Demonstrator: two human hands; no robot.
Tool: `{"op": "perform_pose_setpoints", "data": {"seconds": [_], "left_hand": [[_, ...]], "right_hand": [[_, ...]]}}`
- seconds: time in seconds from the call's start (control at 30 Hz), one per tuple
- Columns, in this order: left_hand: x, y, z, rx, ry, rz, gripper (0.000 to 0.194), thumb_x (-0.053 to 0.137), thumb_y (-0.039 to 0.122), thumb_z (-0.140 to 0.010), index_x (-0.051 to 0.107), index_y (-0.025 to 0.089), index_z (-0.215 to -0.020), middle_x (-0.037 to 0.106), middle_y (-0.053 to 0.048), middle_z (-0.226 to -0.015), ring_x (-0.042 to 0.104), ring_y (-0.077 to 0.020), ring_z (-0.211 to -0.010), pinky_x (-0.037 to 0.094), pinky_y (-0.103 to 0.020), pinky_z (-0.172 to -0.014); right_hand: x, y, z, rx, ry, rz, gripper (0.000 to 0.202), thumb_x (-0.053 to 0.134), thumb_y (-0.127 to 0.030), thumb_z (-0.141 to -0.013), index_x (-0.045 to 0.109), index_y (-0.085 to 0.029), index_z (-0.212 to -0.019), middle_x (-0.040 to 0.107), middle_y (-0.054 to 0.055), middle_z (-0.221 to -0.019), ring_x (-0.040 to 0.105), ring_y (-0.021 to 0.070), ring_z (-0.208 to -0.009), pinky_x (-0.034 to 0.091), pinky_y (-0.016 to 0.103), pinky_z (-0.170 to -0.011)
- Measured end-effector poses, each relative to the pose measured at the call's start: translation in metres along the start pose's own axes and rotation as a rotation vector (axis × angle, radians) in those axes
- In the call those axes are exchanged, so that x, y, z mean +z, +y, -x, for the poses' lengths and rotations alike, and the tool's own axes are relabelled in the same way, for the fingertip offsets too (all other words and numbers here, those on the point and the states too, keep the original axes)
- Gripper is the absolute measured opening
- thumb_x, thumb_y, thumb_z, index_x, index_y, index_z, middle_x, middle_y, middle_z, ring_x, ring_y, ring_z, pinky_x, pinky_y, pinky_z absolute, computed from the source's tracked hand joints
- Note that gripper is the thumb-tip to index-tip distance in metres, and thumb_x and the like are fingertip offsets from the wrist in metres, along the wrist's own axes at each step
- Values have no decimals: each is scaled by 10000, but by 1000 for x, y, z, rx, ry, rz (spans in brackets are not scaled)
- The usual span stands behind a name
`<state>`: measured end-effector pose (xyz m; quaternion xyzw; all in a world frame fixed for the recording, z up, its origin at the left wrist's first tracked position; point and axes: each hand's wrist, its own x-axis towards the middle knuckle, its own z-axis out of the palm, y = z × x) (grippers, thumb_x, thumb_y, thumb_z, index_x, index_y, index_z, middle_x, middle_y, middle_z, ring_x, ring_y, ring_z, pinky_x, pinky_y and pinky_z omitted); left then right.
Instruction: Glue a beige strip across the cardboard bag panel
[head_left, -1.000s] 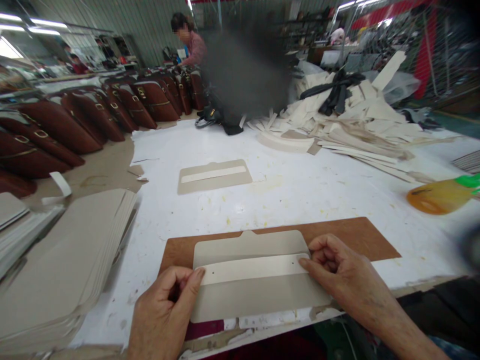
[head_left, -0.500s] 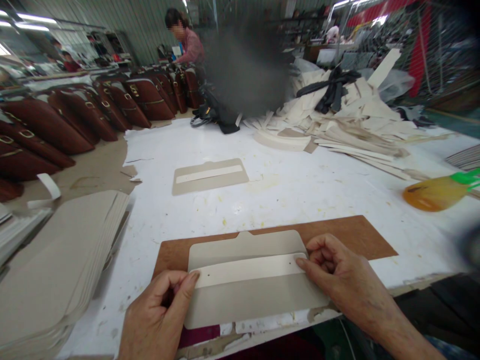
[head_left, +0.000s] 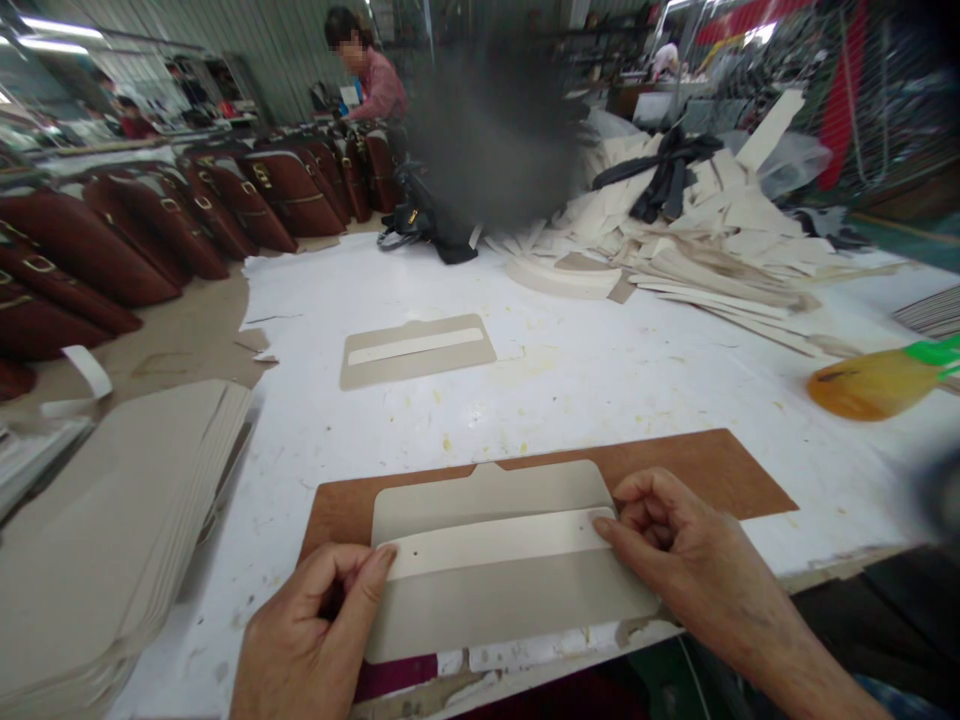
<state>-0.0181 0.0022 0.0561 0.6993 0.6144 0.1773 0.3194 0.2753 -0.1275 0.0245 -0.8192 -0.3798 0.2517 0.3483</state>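
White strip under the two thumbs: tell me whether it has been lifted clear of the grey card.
No, the white strip lies flat across the grey card, both thumbs at its ends.

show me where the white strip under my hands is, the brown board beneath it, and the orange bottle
white strip (head_left: 499, 541), head view, the middle of its length, between the two hands.
brown board (head_left: 697, 470), head view, the bare right part beyond the grey card.
orange bottle (head_left: 862, 388), head view, the middle of its body, lying on its side.

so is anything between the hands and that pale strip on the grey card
Nothing visible. The left hand pinches the pale strip at its left end and the right hand presses its right end, both directly on it, atop the grey card.
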Motion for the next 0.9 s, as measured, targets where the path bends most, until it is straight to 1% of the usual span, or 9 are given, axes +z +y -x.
{"op": "perform_pose_setpoints", "data": {"seconds": [0.1, 0.3, 0.43, 0.6, 0.67, 0.73, 0.8, 0.87, 0.9], "left_hand": [[0, 4, 2, -22, 36, 3, 483, 562, 702, -889, 678, 256, -744, 651, 42, -691, 607, -186, -655, 456, -252, -638], [0, 4, 1, -16, -5, 17, 521, 566, 748, -845, 659, 254, -707, 617, 33, -641, 577, -192, -617, 432, -261, -586], [0, 6, 3, -39, 13, 17, 486, 559, 699, -883, 651, 251, -720, 631, 34, -694, 579, -191, -660, 441, -261, -645], [1, -4, 0, 11, -8, 13, 527, 569, 746, -865, 653, 250, -708, 608, 33, -632, 579, -196, -619, 434, -267, -600], [1, -9, -2, 13, -16, 12, 535, 574, 753, -866, 658, 247, -715, 610, 34, -634, 578, -195, -614, 428, -268, -595], [3, -10, -1, 0, 0, 20, 510, 581, 722, -891, 665, 244, -737, 625, 37, -668, 589, -190, -647, 429, -265, -628], [4, -8, 0, 11, 14, 49, 476, 588, 673, -919, 662, 239, -740, 629, 38, -681, 587, -181, -663, 424, -262, -645], [6, -6, 2, 61, 19, 85, 455, 583, 619, -942, 642, 231, -711, 618, 33, -663, 564, -171, -639, 409, -261, -620], [7, -5, 2, 89, 21, 98, 447, 581, 592, -947, 629, 228, -693, 608, 29, -649, 546, -167, -620, 400, -261, -602]], "right_hand": [[1, -2, 0, 28, 14, 3, 379, 562, -651, -808, 518, -289, -912, 593, -48, -635, 577, 210, -553, 438, 334, -523], [1, 3, 2, 24, -5, 13, 354, 577, -624, -857, 518, -289, -957, 599, -66, -659, 580, 192, -567, 447, 326, -535], [2, 3, 2, 0, -6, 12, 318, 588, -597, -882, 521, -292, -943, 609, -66, -672, 582, 187, -576, 449, 321, -538], [3, -5, 4, 38, 22, 30, 352, 564, -631, -803, 530, -292, -892, 608, -49, -648, 573, 203, -558, 443, 338, -526], [4, -9, 6, 30, 49, 29, 343, 567, -622, -815, 533, -291, -898, 604, -57, -647, 570, 200, -556, 440, 341, -534], [4, -10, 8, 7, 71, 29, 307, 567, -591, -864, 534, -291, -922, 595, -72, -663, 565, 190, -569, 438, 339, -554], [5, -4, 10, -3, 56, 36, 311, 575, -599, -897, 542, -294, -945, 593, -77, -676, 571, 187, -572, 443, 335, -549], [5, 10, 10, -29, 42, 61, 376, 621, -660, -882, 562, -295, -949, 601, -66, -667, 584, 196, -536, 441, 328, -486], [6, 20, 8, -70, 50, 75, 415, 660, -691, -851, 572, -294, -933, 598, -57, -645, 577, 200, -493, 432, 324, -441]]}}
